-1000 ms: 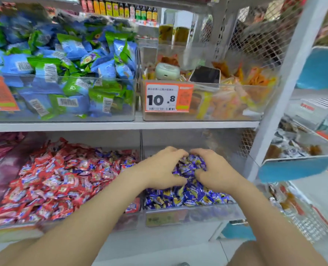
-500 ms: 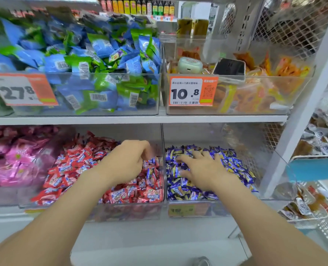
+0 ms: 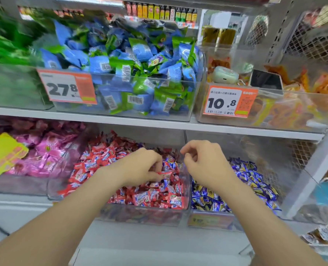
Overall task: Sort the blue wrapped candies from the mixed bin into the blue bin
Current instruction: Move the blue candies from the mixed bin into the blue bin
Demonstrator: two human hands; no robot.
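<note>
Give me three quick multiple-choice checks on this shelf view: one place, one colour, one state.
1. The left hand is in:
A the pink bin
B the mixed bin
C the upper shelf

2. Most wrappers in the mixed bin are:
A red
B green
C yellow

3. The right hand has its fingers:
A spread flat
B curled
C round a price tag

Answers:
1 B: its fingers sit among the bin's candies.
2 A: red candies dominate, with few blue candies.
3 B: its knuckles are bent, above the divider beside the blue bin.
</note>
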